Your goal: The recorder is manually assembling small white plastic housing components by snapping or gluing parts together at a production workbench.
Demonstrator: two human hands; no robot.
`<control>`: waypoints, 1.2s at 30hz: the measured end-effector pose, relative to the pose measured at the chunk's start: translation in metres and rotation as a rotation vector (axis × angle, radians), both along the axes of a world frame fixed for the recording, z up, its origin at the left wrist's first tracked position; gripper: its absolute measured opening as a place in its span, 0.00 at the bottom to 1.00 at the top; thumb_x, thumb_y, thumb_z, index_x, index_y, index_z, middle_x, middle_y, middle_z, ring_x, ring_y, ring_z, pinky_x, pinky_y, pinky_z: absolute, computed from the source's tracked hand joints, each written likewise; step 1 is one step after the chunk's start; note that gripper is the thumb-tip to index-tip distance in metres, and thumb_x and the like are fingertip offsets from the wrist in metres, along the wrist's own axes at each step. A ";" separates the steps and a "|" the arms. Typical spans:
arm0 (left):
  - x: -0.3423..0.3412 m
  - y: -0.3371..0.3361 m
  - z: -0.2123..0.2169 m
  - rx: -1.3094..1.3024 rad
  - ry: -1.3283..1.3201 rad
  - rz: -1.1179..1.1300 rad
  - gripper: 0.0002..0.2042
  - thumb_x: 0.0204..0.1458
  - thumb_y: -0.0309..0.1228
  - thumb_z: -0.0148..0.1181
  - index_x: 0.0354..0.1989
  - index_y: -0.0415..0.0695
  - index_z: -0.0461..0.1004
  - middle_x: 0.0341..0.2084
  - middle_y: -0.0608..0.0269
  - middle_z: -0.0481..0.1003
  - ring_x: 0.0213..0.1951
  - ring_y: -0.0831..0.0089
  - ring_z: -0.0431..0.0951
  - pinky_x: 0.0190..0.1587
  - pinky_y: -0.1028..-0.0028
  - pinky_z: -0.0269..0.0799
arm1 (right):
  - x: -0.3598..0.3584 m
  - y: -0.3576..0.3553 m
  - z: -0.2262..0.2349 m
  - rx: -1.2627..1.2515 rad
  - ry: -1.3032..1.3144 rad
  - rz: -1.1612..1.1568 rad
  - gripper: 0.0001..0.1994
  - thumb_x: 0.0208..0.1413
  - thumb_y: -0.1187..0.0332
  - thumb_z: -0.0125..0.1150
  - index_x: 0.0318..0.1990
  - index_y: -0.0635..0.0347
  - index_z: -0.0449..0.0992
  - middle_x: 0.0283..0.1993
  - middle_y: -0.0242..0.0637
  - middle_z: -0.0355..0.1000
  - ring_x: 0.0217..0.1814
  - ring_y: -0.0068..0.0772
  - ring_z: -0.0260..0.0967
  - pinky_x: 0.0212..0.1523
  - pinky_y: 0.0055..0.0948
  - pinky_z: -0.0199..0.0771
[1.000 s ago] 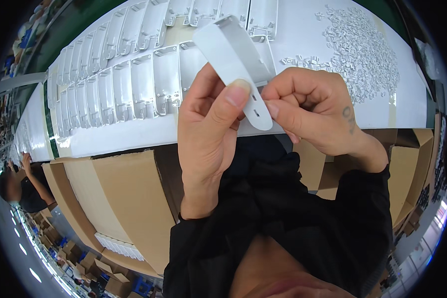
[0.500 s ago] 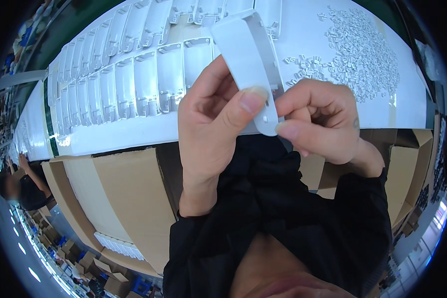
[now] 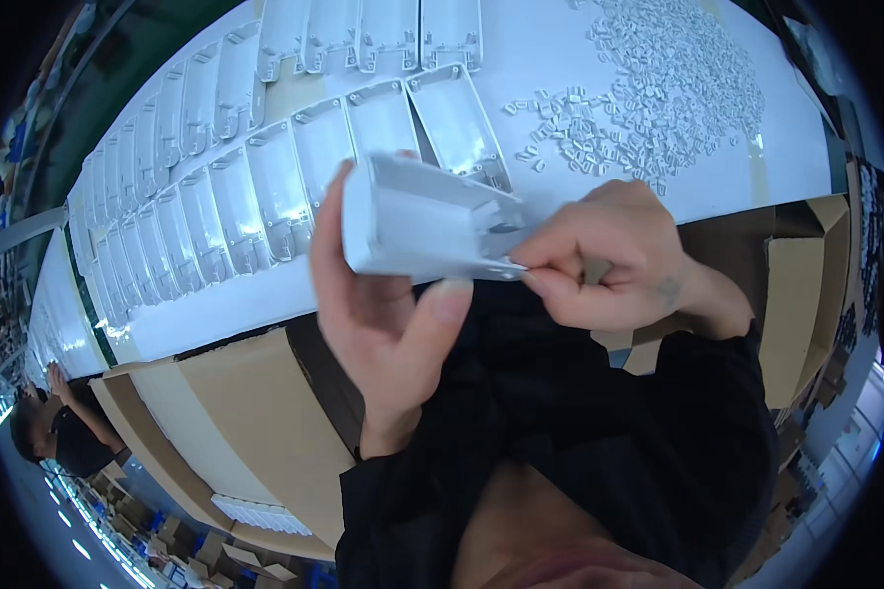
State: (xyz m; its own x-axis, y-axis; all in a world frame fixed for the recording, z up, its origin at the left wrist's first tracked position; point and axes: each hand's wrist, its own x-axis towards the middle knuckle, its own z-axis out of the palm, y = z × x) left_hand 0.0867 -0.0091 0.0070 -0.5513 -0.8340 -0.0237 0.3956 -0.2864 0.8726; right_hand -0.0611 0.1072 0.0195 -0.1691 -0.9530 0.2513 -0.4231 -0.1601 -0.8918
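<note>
A white plastic housing [image 3: 417,221], a long open shell, is held above the table's near edge with its hollow side facing up toward me. My left hand [image 3: 378,319] is closed around its left end, the thumb along the near side and the fingers behind. At the housing's right end my right hand [image 3: 604,260] pinches with thumb and forefinger on its near corner. Whether a small part sits between those fingertips is hidden. The housing's right end is slightly blurred.
Two rows of similar white housings [image 3: 285,177] lie on the white table [image 3: 550,39]. A heap of small white clips [image 3: 658,98] spreads at the far right. Cardboard boxes [image 3: 255,402] stand below the near edge, left and right. Another person [image 3: 69,432] works at the far left.
The housing has been turned from its smooth outer face to its hollow side and tipped toward level. My left hand has moved left and down with it. My right hand stays at its end.
</note>
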 end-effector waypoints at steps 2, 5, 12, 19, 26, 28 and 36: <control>0.005 0.001 -0.001 -0.383 -0.034 0.191 0.34 0.40 0.25 0.72 0.61 0.37 0.69 0.47 0.54 0.76 0.47 0.60 0.74 0.50 0.68 0.72 | -0.004 0.007 -0.007 0.004 0.048 0.004 0.11 0.46 0.86 0.64 0.39 0.69 0.78 0.18 0.28 0.65 0.15 0.19 0.55 0.20 0.18 0.58; 0.043 -0.016 0.007 -1.109 -0.306 -0.101 0.29 0.38 0.24 0.73 0.54 0.38 0.75 0.48 0.54 0.76 0.46 0.60 0.74 0.49 0.66 0.72 | -0.013 0.015 -0.018 -0.003 0.239 0.034 0.11 0.46 0.85 0.65 0.39 0.68 0.77 0.20 0.30 0.67 0.16 0.23 0.57 0.20 0.19 0.59; 0.011 0.023 0.001 -1.151 -0.690 -0.398 0.14 0.47 0.21 0.63 0.45 0.38 0.77 0.40 0.60 0.74 0.35 0.62 0.73 0.43 0.67 0.70 | -0.026 0.031 -0.035 -0.010 0.527 0.096 0.11 0.45 0.83 0.66 0.38 0.66 0.77 0.23 0.32 0.70 0.18 0.28 0.60 0.22 0.22 0.60; -0.005 0.032 -0.007 -1.231 -0.841 -0.365 0.11 0.45 0.20 0.64 0.39 0.40 0.79 0.34 0.62 0.76 0.33 0.64 0.75 0.39 0.70 0.71 | -0.034 0.040 -0.044 0.036 0.313 0.045 0.09 0.47 0.82 0.65 0.37 0.64 0.77 0.24 0.32 0.70 0.19 0.30 0.60 0.23 0.24 0.60; -0.009 0.028 -0.009 -1.302 -0.792 -0.455 0.10 0.46 0.18 0.63 0.38 0.41 0.80 0.32 0.65 0.77 0.32 0.65 0.76 0.38 0.71 0.71 | -0.040 0.043 -0.049 -0.047 0.343 0.086 0.07 0.48 0.81 0.65 0.36 0.65 0.77 0.25 0.34 0.70 0.19 0.31 0.60 0.23 0.25 0.61; -0.007 0.026 -0.008 -1.299 -0.757 -0.462 0.10 0.46 0.19 0.64 0.38 0.41 0.80 0.31 0.63 0.77 0.32 0.65 0.75 0.38 0.71 0.72 | -0.042 0.042 -0.051 -0.075 0.366 0.103 0.06 0.49 0.81 0.65 0.36 0.66 0.77 0.25 0.35 0.70 0.19 0.31 0.60 0.23 0.25 0.61; 0.024 0.018 0.011 -1.209 -0.649 -0.112 0.11 0.53 0.24 0.60 0.44 0.40 0.80 0.37 0.59 0.76 0.31 0.69 0.73 0.35 0.75 0.68 | -0.041 0.043 -0.026 -0.064 0.387 0.167 0.05 0.50 0.80 0.65 0.35 0.66 0.78 0.27 0.37 0.70 0.20 0.31 0.60 0.22 0.25 0.62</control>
